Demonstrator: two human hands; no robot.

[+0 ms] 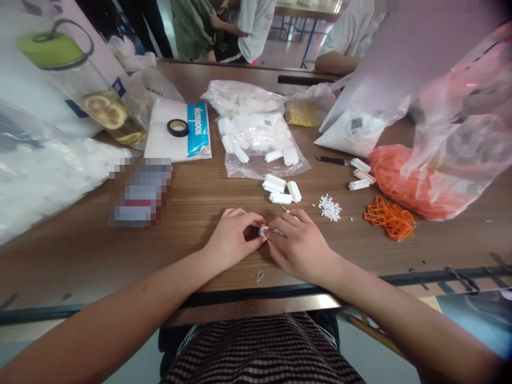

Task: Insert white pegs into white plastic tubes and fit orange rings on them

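Observation:
Near the table's front edge, my left hand and my right hand meet over a small white plastic part. Both pinch it between thumb and fingers, and my right fingers cover much of it. A thin tool with a yellow end shows by my right hand; whether that hand also holds it I cannot tell. Just beyond lie several white plastic housings. To the right are a heap of tiny white pieces and a pile of orange plastic frames.
Behind are bags of white parts and a bag of yellow pieces. On the right stand a bag of orange parts and a black-handled tool. Leftward are a notebook, black tape, and a bottle. People sit opposite.

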